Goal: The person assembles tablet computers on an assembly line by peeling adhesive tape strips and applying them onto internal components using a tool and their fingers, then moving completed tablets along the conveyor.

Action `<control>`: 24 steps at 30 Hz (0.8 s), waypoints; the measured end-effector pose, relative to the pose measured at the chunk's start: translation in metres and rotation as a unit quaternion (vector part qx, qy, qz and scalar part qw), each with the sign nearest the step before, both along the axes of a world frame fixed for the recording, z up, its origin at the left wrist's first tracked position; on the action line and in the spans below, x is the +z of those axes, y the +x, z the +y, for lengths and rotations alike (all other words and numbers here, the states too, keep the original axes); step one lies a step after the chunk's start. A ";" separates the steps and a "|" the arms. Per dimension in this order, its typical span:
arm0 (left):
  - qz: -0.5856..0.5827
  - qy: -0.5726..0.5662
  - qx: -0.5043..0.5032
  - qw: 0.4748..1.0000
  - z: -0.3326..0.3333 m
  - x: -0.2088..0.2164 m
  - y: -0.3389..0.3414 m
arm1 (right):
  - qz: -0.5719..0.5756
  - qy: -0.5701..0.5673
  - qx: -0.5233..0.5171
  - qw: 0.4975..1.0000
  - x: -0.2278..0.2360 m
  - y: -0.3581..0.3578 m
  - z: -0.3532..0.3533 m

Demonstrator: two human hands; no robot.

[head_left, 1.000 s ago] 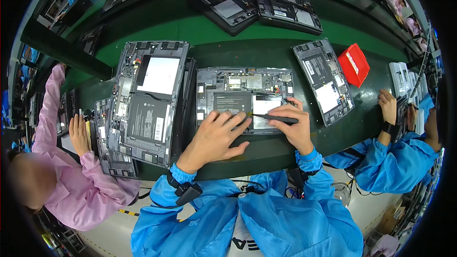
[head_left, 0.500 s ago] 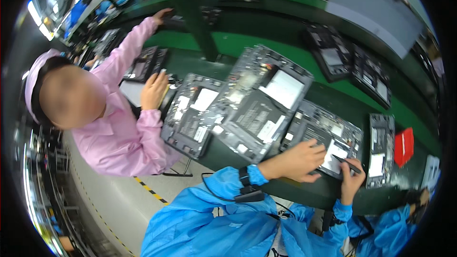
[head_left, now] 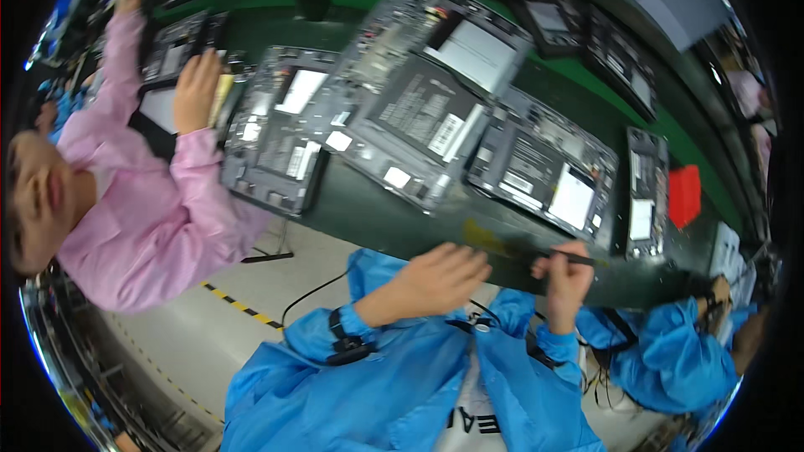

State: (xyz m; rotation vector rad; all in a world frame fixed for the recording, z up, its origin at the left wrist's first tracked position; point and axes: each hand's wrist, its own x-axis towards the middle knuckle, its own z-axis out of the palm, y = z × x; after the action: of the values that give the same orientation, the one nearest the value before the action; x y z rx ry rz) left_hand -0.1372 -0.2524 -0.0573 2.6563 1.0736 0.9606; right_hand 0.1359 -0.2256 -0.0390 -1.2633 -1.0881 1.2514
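My right hand [head_left: 568, 280] is closed around a thin black pen-like tool [head_left: 578, 259], held nearly level by the front edge of the table. To its left, my left hand [head_left: 444, 280] has its fingers loosely stretched and holds nothing I can see. Just beyond both hands lies an opened tablet [head_left: 523, 169] with its battery, circuit boards and a white label exposed. A larger opened tablet [head_left: 423, 109] lies to its left and partly overlaps it.
Another opened tablet [head_left: 280, 130] lies further left, near a co-worker's pink sleeve [head_left: 201, 184]. Several more units lie beyond and to the right, including a narrow-looking one [head_left: 646, 192] beside a red object [head_left: 684, 195]. A person in a blue sleeve [head_left: 670, 364] sits at right.
Both my hands have drawn back from the tablet toward the table's front edge, the right one still with the tool. The view has shifted, and the co-worker appears further left.
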 end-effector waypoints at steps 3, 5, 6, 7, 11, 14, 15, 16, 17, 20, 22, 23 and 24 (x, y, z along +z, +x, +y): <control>0.008 -0.025 0.043 0.999 -0.008 -0.012 -0.005 | -0.004 -0.014 0.017 1.000 -0.015 -0.035 -0.003; 0.019 -0.046 0.066 0.997 -0.007 -0.015 -0.002 | -0.045 -0.008 0.006 0.999 -0.024 -0.048 -0.005; 0.014 -0.045 0.065 0.997 -0.007 -0.017 -0.001 | -0.062 -0.002 0.009 0.998 -0.027 -0.051 -0.004; 0.013 -0.050 0.062 0.997 -0.006 -0.020 0.001 | -0.067 -0.002 0.008 0.998 -0.026 -0.054 -0.003; 0.022 -0.050 0.041 0.998 0.002 -0.023 0.001 | -0.088 0.008 0.004 0.996 -0.026 -0.066 0.004; 0.019 -0.044 0.033 0.998 0.005 -0.025 -0.003 | -0.104 0.015 0.008 0.994 -0.031 -0.074 0.004; 0.015 -0.044 0.032 0.998 0.007 -0.025 -0.003 | -0.107 0.018 0.003 0.994 -0.032 -0.075 0.004; 0.025 -0.037 0.031 0.999 0.009 -0.024 -0.003 | -0.110 0.018 0.002 0.994 -0.032 -0.077 0.006; 0.034 -0.031 0.030 0.998 0.011 -0.024 -0.003 | -0.114 0.022 0.002 0.993 -0.033 -0.079 0.007; 0.042 -0.028 0.032 0.998 0.012 -0.025 -0.006 | -0.109 0.027 0.002 0.994 -0.036 -0.085 0.008; 0.038 -0.032 0.030 0.998 0.013 -0.025 -0.008 | -0.099 0.031 0.004 0.995 -0.037 -0.090 0.009; 0.037 -0.035 0.028 0.998 0.014 -0.024 -0.009 | -0.108 0.035 -0.003 0.993 -0.035 -0.092 0.009; 0.036 -0.035 0.029 0.998 0.014 -0.024 -0.010 | -0.118 0.040 -0.008 0.992 -0.034 -0.094 0.009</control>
State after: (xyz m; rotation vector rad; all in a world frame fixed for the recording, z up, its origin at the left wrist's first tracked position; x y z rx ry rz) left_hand -0.1467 -0.2382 -0.0811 2.6343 1.1829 0.8273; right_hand 0.0418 -0.2166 -0.0733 -1.3811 -1.2804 1.0539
